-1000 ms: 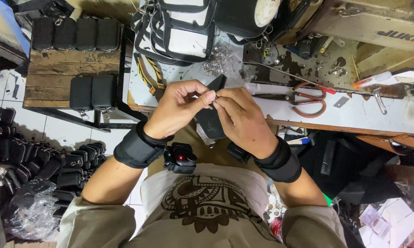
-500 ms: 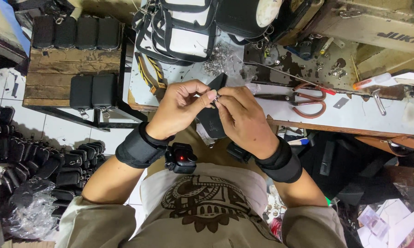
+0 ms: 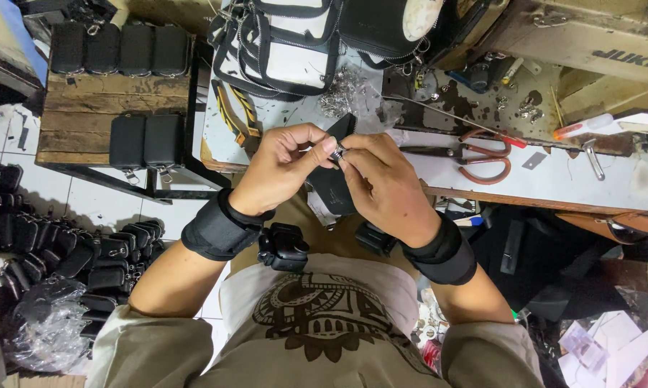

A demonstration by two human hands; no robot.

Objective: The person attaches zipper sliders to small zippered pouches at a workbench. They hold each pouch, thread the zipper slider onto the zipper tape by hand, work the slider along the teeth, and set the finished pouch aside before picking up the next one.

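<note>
- Landmark: the pale worktable [image 3: 482,169] that runs across the upper right; everything below is placed against it.
- Well left of the worktable, on the tiled floor, lies a heap of small black pouches [image 3: 65,248], with a clear plastic bag [image 3: 40,327] below them.
- Just left of the worktable stands a wooden bench [image 3: 86,118] bearing more black zip cases [image 3: 144,140] in two rows.
- At the worktable's left end lies a black-and-white bag with zip trim [image 3: 288,43], and beside it a small pile of metal rings [image 3: 342,93].
- Left hand [image 3: 281,169], over the worktable's front edge: thumb and forefinger pinched together on a small metal fitting [image 3: 337,151] at the edge of a black pouch [image 3: 334,179].
- That black pouch hangs between both hands, over the worktable's front edge and above the person's lap.
- Right hand [image 3: 385,183], touching the left at the fingertips: fingers closed on the same fitting and on the pouch's upper edge.
- Both wrists wear broad black wrist bands [image 3: 216,233].
- Right of the hands, on the worktable, lie red-handled scissors [image 3: 475,154], and farther right a sewing machine's cream body [image 3: 590,43].
</note>
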